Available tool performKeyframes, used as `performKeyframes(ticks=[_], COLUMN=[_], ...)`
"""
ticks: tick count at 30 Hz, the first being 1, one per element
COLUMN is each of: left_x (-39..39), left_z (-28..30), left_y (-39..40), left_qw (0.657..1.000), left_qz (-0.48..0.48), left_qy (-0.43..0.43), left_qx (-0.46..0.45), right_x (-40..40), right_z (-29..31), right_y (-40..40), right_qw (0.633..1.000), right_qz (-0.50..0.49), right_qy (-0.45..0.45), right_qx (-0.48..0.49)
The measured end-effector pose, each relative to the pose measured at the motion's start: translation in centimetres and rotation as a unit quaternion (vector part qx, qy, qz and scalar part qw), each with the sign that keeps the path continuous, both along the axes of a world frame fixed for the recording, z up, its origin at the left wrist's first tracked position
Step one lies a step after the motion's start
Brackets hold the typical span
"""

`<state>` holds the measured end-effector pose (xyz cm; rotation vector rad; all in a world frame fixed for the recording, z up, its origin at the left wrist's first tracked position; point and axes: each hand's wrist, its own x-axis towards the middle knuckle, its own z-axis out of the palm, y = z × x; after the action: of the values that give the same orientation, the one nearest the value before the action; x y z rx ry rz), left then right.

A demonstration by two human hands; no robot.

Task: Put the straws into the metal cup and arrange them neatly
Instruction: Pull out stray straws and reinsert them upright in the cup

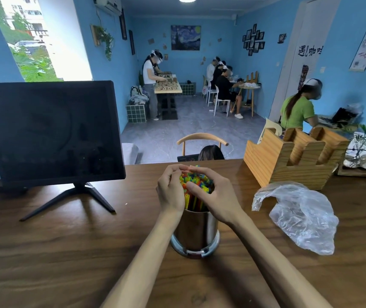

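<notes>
Colourful straws [196,181] stand upright in the metal cup [196,232]; left hand [170,192] and right hand [214,196] curl around their tops, gripping from opposite sides.

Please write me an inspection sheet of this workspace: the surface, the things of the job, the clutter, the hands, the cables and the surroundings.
Surface: wooden counter, dark brown grain.
Job's things: coloured straws standing bundled in the metal cup, which is upright on the counter.
Clutter: crumpled clear plastic bag right of the cup; wooden holder behind it.
Hands: left hand and right hand both cupped around the straw tops.
Cables: nothing seen.
Surroundings: dark monitor at left; blue-walled café room with people at tables.
</notes>
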<state>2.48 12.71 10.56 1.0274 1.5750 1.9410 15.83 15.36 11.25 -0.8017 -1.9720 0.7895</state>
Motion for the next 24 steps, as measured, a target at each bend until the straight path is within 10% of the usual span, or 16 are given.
performKeyframes(ticks=[9,24], left_x=[-0.6,-3.1], left_z=[0.7,1.5], left_y=[-1.0,-3.1], left_qw=[0.995,0.97], left_qz=[-0.073,-0.107], left_qy=[-0.057,0.214], left_qx=[0.026,-0.033], right_x=[-0.3,2.8], right_z=[0.2,0.7], right_y=[0.9,2.9], right_qw=[0.998,0.984], right_qz=[0.024,0.076], right_qy=[0.003,0.101], right_qx=[-0.053,-0.128])
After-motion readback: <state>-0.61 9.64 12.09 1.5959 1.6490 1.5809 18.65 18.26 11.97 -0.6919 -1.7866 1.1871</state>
